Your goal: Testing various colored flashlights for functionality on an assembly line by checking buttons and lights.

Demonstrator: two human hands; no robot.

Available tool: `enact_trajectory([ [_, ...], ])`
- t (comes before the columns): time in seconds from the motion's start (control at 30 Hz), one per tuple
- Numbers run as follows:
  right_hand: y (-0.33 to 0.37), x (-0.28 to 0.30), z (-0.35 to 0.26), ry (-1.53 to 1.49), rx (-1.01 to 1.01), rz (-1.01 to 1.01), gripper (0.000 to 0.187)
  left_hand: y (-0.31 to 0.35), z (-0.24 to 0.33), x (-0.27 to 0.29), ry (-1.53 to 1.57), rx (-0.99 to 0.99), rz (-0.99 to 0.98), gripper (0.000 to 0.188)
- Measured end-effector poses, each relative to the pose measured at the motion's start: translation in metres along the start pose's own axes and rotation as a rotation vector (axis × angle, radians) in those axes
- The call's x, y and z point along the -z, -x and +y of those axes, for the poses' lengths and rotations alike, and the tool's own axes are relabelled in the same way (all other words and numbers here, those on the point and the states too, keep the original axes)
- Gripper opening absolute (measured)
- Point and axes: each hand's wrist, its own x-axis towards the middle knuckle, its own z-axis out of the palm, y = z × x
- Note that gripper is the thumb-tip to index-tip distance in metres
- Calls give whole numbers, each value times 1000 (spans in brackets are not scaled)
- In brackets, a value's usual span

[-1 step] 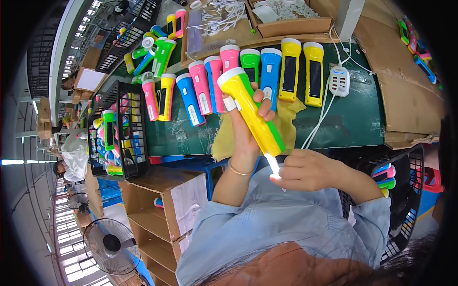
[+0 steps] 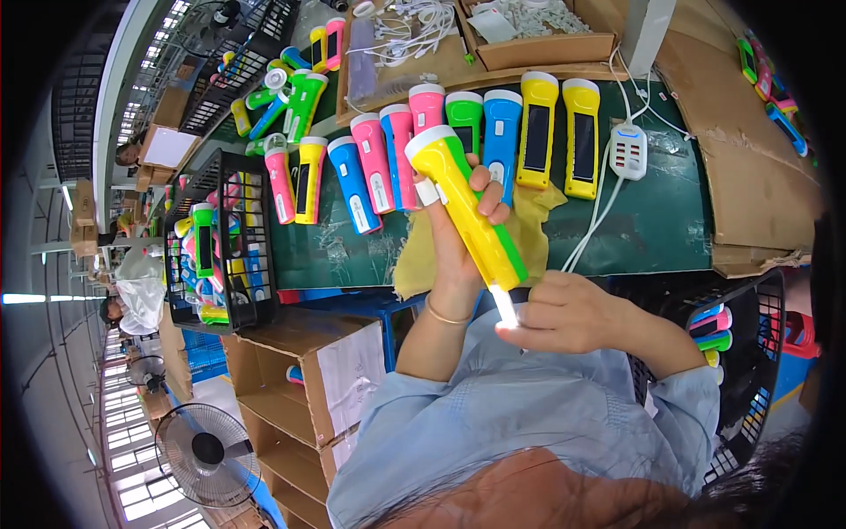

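A yellow and green flashlight (image 2: 474, 231) with a white rim is tilted above the near table edge. My left hand (image 2: 450, 247) is wrapped round its body, thumb on one side and fingers on the other. From its lower end sticks a brightly glowing white stick (image 2: 504, 306). My right hand (image 2: 568, 313) is closed, its thumb and forefinger pinching at that stick's tip; glare hides the exact contact. Behind the held flashlight lies a yellow cloth (image 2: 414, 260). Beyond stand several flashlights, among them a blue one (image 2: 352, 185) and a yellow one (image 2: 581, 141) with a dark panel.
A white multi-port charger (image 2: 627, 152) with cables lies at the right on the green table (image 2: 656, 225). To the left stands a black basket (image 2: 231, 319) of flashlights; another black basket (image 2: 768, 353) is at the right. Cardboard shelves (image 2: 282, 353) stand below the table's left part.
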Motion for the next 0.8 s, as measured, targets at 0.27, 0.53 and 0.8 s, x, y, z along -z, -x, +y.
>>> enact_trajectory([
  [0.27, 1, -38, 9, -82, -1022, 230, 45, 5, -17, -5, -1020, -289, -73, 68],
  [0.53, 23, 0, 19, -502, -1058, 175, 19, 15, -3, -18, -964, -158, 141, 36],
  [0.8, 8, 5, 16, -470, -954, 210, 20, 22, -4, -8, -1234, 14, 252, 38],
])
